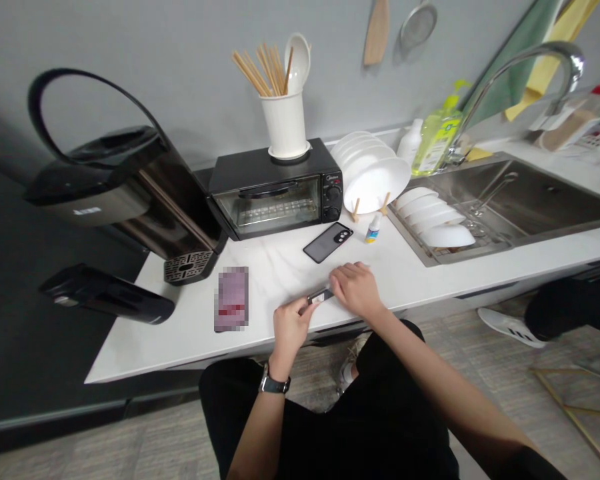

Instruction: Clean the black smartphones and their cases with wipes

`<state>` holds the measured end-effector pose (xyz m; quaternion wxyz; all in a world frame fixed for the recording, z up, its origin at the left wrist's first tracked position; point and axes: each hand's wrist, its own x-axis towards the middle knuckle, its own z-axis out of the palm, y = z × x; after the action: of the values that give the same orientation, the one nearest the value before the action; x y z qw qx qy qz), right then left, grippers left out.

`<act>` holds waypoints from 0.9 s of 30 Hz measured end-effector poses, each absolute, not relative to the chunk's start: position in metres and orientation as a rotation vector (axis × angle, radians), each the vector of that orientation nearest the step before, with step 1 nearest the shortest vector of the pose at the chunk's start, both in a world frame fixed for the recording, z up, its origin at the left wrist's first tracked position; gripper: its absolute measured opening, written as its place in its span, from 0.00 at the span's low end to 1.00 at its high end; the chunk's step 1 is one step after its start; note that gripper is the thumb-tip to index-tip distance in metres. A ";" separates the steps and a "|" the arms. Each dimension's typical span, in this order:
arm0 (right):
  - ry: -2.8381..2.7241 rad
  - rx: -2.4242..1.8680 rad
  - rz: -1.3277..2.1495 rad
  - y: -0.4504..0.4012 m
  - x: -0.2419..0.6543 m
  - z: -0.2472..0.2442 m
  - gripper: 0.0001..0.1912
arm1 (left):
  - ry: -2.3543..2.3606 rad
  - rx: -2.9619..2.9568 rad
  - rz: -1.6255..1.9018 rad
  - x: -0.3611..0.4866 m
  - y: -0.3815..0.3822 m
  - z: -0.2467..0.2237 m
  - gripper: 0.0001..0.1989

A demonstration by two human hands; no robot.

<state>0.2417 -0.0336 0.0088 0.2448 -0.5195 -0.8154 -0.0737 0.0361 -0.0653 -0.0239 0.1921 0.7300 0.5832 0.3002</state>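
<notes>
Between my two hands, near the counter's front edge, is a slim dark object with a pale silvery patch point(321, 295); its exact kind is unclear. My left hand point(289, 328) pinches its left end between thumb and fingers. My right hand point(356, 288) is closed over the right end, hiding that part. Just beyond my hands lies a black-rimmed grey phone case point(325, 245) with round camera openings. A small white bottle with a blue and yellow label point(373, 231) stands to its right. Left of my hands lies a pixelated purplish rectangular item point(233, 297).
A toaster oven point(275, 203) carries a white utensil holder point(284, 123). Left are a black water dispenser point(130, 193) and a dark flask point(110, 293). Right are racked plates point(380, 183), a soap bottle point(437, 137) and a sink point(555, 193) with bowls point(433, 213). Another person's shoe point(510, 327) shows below.
</notes>
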 end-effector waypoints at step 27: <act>-2.293 -1.240 -0.134 -0.060 0.162 0.011 0.12 | 1.739 2.049 0.768 0.036 -0.063 -0.026 0.17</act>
<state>0.1621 -0.0595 0.0111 0.2628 -0.4583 -0.8476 -0.0494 0.0359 -0.0627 -0.0256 0.1723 0.7221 0.6129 0.2705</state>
